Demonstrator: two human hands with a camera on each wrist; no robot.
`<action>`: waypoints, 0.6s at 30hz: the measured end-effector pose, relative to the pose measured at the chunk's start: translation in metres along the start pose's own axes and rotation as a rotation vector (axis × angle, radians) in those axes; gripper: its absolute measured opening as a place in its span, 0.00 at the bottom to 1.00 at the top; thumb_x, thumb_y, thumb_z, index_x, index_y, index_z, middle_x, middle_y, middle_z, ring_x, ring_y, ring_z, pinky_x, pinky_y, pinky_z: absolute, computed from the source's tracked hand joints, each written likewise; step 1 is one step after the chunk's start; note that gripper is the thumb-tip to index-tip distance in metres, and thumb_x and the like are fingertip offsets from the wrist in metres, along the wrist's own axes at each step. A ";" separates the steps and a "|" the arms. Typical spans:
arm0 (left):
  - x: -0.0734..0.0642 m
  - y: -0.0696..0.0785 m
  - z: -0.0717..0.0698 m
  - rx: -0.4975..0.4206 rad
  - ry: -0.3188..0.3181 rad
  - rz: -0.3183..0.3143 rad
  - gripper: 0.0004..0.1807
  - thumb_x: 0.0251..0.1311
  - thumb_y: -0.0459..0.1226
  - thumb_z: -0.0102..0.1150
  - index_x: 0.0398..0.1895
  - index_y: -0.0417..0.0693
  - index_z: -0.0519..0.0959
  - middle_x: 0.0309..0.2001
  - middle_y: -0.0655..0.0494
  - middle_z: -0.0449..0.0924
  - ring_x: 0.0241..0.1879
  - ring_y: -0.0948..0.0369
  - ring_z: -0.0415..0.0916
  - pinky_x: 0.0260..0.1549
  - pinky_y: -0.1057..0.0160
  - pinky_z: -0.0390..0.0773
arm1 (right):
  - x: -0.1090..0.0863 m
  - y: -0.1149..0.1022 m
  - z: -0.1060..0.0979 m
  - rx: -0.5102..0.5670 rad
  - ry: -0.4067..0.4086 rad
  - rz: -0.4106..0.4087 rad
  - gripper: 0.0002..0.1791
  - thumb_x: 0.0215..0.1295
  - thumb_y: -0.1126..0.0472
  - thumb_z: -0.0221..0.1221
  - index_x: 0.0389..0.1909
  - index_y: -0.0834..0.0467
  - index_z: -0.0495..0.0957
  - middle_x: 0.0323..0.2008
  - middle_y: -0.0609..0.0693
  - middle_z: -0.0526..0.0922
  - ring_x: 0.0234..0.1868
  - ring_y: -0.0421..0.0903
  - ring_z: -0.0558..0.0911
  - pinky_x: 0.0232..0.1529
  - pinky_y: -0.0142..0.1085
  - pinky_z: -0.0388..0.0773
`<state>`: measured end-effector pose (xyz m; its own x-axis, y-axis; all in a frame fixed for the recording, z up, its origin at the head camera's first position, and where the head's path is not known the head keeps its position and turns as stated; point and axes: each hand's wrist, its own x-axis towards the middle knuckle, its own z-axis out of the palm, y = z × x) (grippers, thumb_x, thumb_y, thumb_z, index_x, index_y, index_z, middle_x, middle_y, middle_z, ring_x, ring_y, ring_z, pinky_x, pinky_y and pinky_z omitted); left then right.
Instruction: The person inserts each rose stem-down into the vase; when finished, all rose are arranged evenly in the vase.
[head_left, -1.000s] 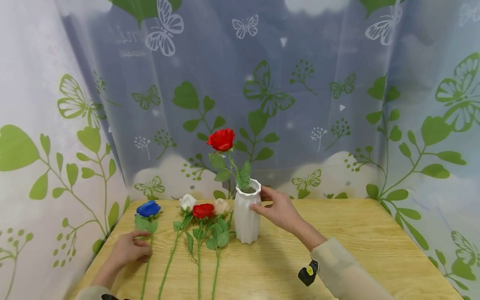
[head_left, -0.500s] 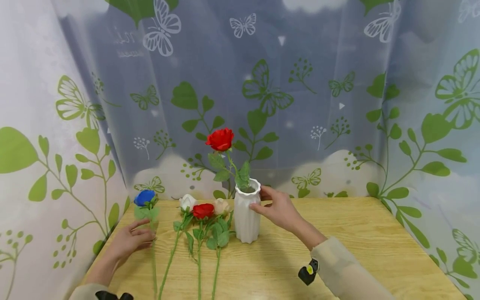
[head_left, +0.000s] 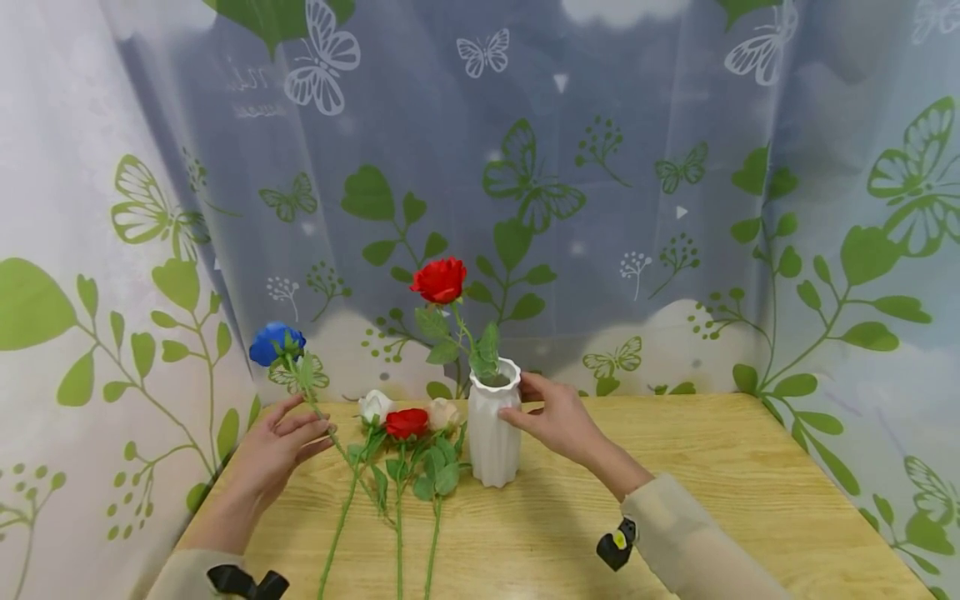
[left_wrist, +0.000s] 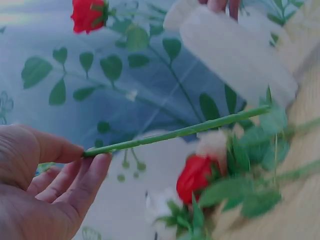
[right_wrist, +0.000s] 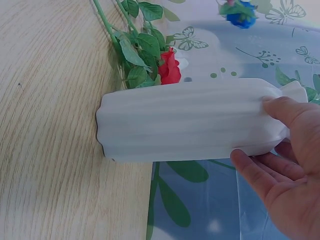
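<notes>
My left hand (head_left: 281,446) pinches the green stem of a blue rose (head_left: 277,344) between thumb and fingers. The rose is raised off the table, its bloom tilted to the left; in the left wrist view the free stem (left_wrist: 185,131) slants out beyond the fingertips. My right hand (head_left: 558,417) grips the white fluted vase (head_left: 493,437) near its rim, thumb in front and fingers behind. Upright on the table, the vase holds one red rose (head_left: 439,280) that leans left. The right wrist view shows the vase (right_wrist: 190,122) sideways, with the thumb and fingers round its neck end.
Left of the vase, a white rose (head_left: 376,405), another red rose (head_left: 407,422) and a pale peach rose (head_left: 442,412) lie side by side on the wooden table (head_left: 637,492), stems toward me. A patterned curtain (head_left: 637,108) hangs behind and at both sides.
My left hand has lifted the blue rose from the table, and its stem has swung to slant down rightward. The right hand and the vase have stayed put.
</notes>
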<state>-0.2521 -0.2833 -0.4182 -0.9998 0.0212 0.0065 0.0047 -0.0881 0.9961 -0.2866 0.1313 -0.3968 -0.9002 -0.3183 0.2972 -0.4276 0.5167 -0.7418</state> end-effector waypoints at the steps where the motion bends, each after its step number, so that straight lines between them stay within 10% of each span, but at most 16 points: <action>1: 0.000 0.003 0.004 -0.022 0.008 0.008 0.50 0.75 0.29 0.59 0.87 0.43 0.35 0.38 0.69 0.82 0.46 0.69 0.87 0.52 0.64 0.88 | 0.000 0.000 0.000 0.001 0.000 0.001 0.34 0.70 0.53 0.70 0.73 0.60 0.73 0.56 0.56 0.87 0.56 0.54 0.87 0.52 0.42 0.89; 18: 0.009 0.048 0.075 -0.239 0.131 0.173 0.18 0.74 0.29 0.60 0.62 0.49 0.71 0.34 0.63 0.84 0.44 0.64 0.86 0.49 0.61 0.90 | 0.000 0.001 0.000 0.002 0.001 -0.023 0.34 0.70 0.53 0.70 0.73 0.60 0.73 0.56 0.56 0.87 0.56 0.53 0.86 0.53 0.43 0.89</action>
<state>-0.2588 -0.2125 -0.3642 -0.9790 -0.1414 0.1471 0.1849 -0.3108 0.9323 -0.2870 0.1318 -0.3977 -0.8902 -0.3290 0.3151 -0.4481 0.5076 -0.7359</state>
